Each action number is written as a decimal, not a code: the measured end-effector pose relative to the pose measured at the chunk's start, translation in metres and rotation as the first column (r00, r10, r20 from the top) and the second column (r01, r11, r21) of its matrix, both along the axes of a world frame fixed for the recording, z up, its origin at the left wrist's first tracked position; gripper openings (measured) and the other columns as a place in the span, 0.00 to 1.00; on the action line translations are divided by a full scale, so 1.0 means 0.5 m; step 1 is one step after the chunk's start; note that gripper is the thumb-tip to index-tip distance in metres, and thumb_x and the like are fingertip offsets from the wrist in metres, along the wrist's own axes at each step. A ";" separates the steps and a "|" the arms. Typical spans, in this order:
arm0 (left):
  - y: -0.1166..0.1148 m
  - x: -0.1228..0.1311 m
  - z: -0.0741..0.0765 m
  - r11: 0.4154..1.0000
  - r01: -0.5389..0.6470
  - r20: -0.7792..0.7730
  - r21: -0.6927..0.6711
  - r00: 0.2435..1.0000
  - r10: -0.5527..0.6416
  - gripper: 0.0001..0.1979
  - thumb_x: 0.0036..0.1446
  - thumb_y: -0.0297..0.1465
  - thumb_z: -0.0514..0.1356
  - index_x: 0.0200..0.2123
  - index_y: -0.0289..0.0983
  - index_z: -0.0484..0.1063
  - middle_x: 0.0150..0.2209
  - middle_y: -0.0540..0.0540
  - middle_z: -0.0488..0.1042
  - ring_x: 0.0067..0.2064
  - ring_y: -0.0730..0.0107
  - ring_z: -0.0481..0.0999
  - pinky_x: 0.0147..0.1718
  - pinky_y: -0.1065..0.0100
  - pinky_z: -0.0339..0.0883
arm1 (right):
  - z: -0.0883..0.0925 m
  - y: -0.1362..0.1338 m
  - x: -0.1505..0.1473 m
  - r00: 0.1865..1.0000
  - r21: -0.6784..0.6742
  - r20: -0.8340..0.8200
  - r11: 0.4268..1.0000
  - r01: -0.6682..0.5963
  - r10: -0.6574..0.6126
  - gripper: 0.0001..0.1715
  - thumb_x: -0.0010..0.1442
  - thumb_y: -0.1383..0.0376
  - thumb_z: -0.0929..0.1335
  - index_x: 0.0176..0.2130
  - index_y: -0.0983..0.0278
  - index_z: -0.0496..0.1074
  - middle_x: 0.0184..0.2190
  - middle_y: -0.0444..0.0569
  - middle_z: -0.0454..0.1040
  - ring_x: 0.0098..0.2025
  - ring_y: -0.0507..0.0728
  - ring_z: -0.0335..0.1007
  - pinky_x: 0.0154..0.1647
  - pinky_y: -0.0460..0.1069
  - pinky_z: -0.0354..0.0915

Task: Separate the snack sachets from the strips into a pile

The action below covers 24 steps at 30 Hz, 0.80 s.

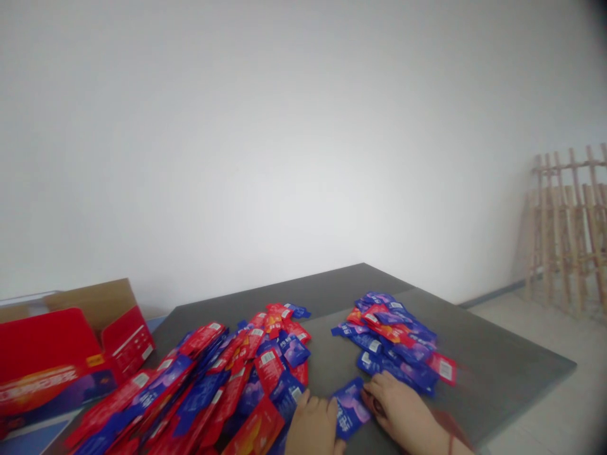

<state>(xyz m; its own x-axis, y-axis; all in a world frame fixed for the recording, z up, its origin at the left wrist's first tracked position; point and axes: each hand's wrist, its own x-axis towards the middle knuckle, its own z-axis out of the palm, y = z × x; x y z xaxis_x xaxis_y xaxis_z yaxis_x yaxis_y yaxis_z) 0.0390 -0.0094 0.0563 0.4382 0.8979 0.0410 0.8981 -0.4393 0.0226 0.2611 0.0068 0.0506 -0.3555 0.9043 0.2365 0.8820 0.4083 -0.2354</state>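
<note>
A blue foil sachet (349,407) lies at the front of the dark grey table (478,360), between my two hands. My right hand (398,411) has its fingertips at the sachet's right edge, but I cannot tell whether they pinch it. My left hand (313,428) sits just left of the sachet, partly cut off by the bottom of the picture. It is also beside a large heap of red and blue sachets (227,379). A smaller, mostly blue heap (396,344) lies just beyond my right hand.
An open red cardboard box (61,351) stands at the table's left side, next to the large heap. The table's far corner meets a white wall (294,139). A wooden rack (566,227) leans at the right, on a pale floor (535,395).
</note>
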 end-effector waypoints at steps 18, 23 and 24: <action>0.058 -0.002 0.026 0.999 -0.025 0.336 0.022 0.942 0.016 0.24 0.51 0.20 0.53 0.49 0.40 0.76 0.47 0.47 0.80 0.49 0.66 0.79 0.48 0.69 0.68 | 0.038 -0.001 -0.006 0.980 0.166 -0.188 0.985 -0.040 0.071 0.10 0.64 0.70 0.64 0.41 0.60 0.73 0.43 0.50 0.73 0.44 0.59 0.71 0.45 0.51 0.65; 0.037 -0.059 -0.110 0.761 0.120 0.179 0.638 0.937 -0.298 0.19 0.52 0.20 0.53 0.43 0.42 0.75 0.40 0.50 0.81 0.40 0.68 0.81 0.42 0.70 0.70 | -0.013 0.008 -0.037 1.000 0.064 -0.009 0.998 -0.007 0.008 0.11 0.62 0.73 0.65 0.38 0.60 0.75 0.42 0.49 0.74 0.45 0.60 0.70 0.45 0.52 0.63; 0.033 -0.061 -0.140 0.641 0.143 0.132 0.754 0.923 -0.360 0.16 0.54 0.20 0.52 0.39 0.42 0.75 0.35 0.52 0.81 0.34 0.70 0.80 0.39 0.71 0.70 | -0.012 0.009 -0.041 1.000 0.048 0.010 0.999 0.005 -0.005 0.11 0.61 0.73 0.66 0.38 0.61 0.76 0.43 0.49 0.74 0.45 0.60 0.70 0.45 0.52 0.63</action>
<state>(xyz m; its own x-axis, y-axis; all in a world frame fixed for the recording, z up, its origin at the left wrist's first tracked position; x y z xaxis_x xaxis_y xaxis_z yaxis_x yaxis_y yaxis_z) 0.0083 0.0073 -0.0137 0.5183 0.3901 0.7610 0.7585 -0.6207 -0.1984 0.2406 0.0113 0.0445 -0.3539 0.8936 0.2762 0.8862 0.4148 -0.2065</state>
